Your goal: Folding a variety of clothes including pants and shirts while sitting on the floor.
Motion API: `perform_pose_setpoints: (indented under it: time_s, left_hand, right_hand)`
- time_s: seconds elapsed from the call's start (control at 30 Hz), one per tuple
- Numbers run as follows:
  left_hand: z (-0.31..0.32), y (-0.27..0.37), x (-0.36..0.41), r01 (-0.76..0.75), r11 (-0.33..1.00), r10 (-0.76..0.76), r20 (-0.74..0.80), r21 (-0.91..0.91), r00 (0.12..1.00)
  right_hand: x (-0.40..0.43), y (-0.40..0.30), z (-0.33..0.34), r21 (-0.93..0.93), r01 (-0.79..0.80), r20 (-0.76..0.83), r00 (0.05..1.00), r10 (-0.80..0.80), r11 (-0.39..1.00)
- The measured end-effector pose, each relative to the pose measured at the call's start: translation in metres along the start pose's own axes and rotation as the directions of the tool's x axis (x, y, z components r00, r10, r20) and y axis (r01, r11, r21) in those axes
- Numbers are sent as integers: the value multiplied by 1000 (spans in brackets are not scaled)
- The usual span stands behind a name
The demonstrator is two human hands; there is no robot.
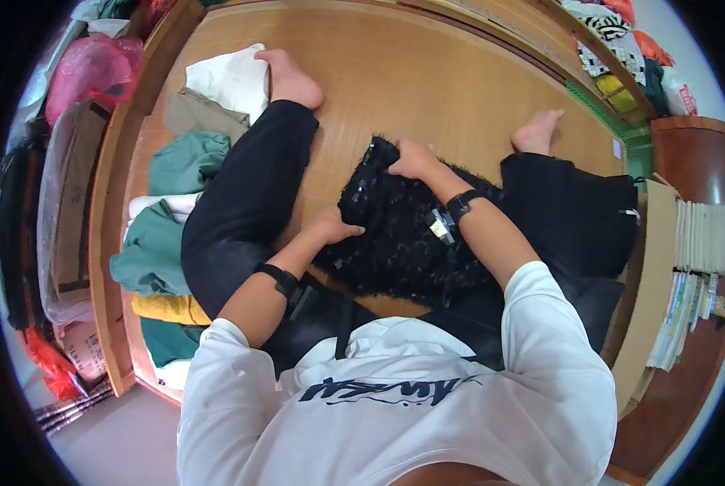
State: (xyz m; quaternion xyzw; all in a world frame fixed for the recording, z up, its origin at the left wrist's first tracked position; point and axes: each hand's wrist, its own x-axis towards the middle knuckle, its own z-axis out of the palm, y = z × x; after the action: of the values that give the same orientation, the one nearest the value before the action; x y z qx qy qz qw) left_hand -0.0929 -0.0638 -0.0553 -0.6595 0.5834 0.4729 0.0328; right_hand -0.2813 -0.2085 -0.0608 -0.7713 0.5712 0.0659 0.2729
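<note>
A black, fuzzy garment with shiny flecks (423, 243) lies spread on the wooden platform between my legs. My left hand (333, 228) grips its left edge, thumb over the fabric. Farther forward, my right hand (412, 159) pinches the far edge near a folded strip, and that forearm crosses over the garment. Both wrists wear black straps with small devices. The fingers beneath the fabric are partly hidden.
Along my left leg lie a white cloth (229, 79), a taupe cloth (201, 114), green garments (156, 249) and a yellow one (171, 308). A wooden rail (114, 243) edges the left side. At the right stand a cardboard box (651, 255) and stacked books (703, 237).
</note>
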Motion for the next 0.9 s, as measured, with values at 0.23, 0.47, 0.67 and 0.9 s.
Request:
perform_pose_setpoints:
  time_s: [0.23, 0.47, 0.67, 0.9]
  left_hand:
    - [-32, -6, 6, -5, 1000, 6, -262, 5, 965]
    - [-62, 25, -40, -273, 960, 251, -633, 65, 732]
    - [-26, 61, -58, -563, 803, 579, -474, 194, 663]
    - [29, 91, -71, -757, 593, 754, -142, -275, 642]
  right_hand:
    - [37, 18, -9, 304, 95, 4, 995, -101, 948]
    - [21, 25, -74, 740, 288, -190, 956, -222, 608]
    - [-24, 97, -86, 783, 209, -186, 977, -99, 587]
    - [-88, 192, -17, 783, 25, -387, 803, 454, 622]
